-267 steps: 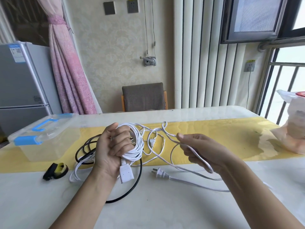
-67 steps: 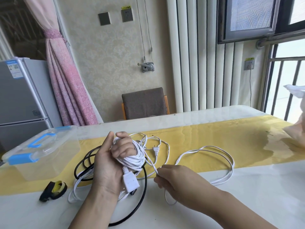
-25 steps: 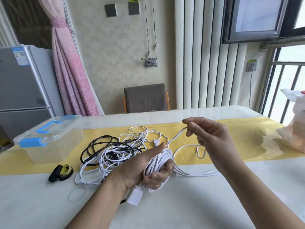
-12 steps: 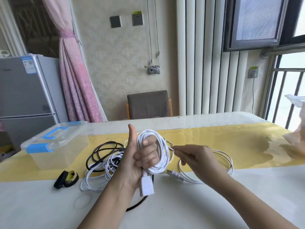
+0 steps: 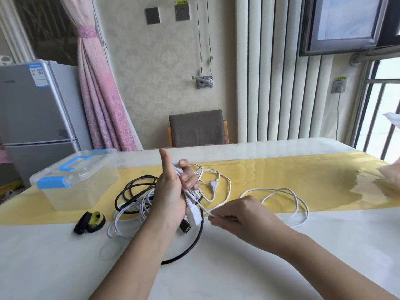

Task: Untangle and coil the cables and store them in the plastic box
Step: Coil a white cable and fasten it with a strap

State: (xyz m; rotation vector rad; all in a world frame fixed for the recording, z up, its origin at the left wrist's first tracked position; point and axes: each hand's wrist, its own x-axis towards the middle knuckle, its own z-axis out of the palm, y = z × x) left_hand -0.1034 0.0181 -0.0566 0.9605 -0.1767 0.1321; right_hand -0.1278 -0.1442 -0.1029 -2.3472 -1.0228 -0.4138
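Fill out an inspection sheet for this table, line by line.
Surface: white table with a yellow runner across it.
Job's things: plastic box, lid closed, on the runner's left end.
Clutter: black-and-yellow strap; bag at the right edge.
Hands: left hand grips the white cable in a coil, thumb up; right hand pinches its loose strand.
Cables: white cable partly uncoiled; black cable and thinner white leads lie tangled.
Surroundings: chair, fridge, pink curtain.

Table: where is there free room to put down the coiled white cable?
Free: the yellow runner between the loose white loop and the bag; the white table in front of the strap. Crowded: between the plastic box and the left hand, where cables pile.
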